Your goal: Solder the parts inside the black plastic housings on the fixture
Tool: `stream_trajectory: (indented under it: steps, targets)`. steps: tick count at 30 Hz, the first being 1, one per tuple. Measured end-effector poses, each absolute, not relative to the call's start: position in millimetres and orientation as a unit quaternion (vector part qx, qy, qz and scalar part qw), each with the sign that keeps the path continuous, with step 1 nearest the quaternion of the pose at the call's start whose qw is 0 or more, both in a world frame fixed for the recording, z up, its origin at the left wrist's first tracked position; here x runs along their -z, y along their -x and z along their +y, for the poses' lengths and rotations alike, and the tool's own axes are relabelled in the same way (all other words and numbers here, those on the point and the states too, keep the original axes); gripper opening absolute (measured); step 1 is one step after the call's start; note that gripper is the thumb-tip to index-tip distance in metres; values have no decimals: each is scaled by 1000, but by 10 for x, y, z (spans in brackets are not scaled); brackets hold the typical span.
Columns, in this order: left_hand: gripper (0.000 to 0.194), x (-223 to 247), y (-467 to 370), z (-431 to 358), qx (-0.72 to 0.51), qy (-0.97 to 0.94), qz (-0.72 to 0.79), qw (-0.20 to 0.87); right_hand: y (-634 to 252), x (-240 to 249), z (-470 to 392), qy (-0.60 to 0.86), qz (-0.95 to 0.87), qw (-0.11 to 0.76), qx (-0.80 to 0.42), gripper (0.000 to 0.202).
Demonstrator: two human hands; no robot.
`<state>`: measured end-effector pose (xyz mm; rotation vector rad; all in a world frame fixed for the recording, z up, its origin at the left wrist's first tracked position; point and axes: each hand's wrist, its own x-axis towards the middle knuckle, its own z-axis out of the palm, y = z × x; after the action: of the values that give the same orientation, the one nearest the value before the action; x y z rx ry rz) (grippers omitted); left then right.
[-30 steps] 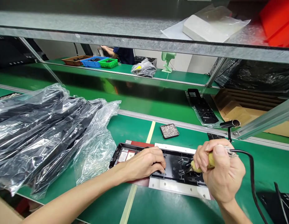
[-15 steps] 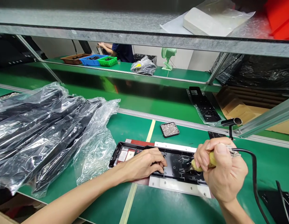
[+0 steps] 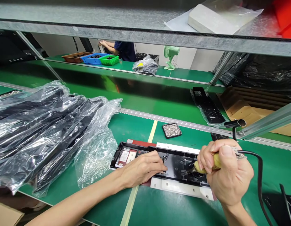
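Step in hand, by judgement: working the tool tip at a point inside the black housing, which lies open side up on the bench, across a red base and between two white strips. The left hand rests over the housing's middle, fingers drawn narrow and tips at its interior; whether they pinch a small part cannot be told. The right hand is closed around a corded tool, its yellow grip slanting down into the housing's right part. Exact tip contact is too small to confirm. The next move appears to call for a steady housing, a controlled tool angle and left fingertips kept well apart from the tip.

Surroundings, left to right: plastic-wrapped black parts cover the left of the bench, their loose film reaching close to the housing's left end. Farther back stand three bins, a co-worker in a dark sleeve and a green fan. A small tray of metal pieces sits just behind the housing, within reach. The cable hangs beside the right wrist and could snag; a black part lies beyond it
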<state>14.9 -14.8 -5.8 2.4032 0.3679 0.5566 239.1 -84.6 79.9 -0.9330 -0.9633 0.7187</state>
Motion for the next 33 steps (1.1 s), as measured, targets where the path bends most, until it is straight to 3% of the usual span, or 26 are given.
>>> stream_trajectory:
  steps: [6,10,19,33]
  targets:
    - [24,-54,-176,-120,-243,-906,144,317,-2398,-793,-843,424,-437,725,-322,21]
    - [21,-162,-292,135,-277,-890,227,281,-2407,-770,-847,415,-444,724,-327,21]
    - [19,-141,-776,974,-163,-910,327,195,-2414,-725,-852,413,-430,724,-347,24]
    - [26,72,-1093,1132,-108,-932,285,195,-2439,-707,-858,426,-421,720,-351,25]
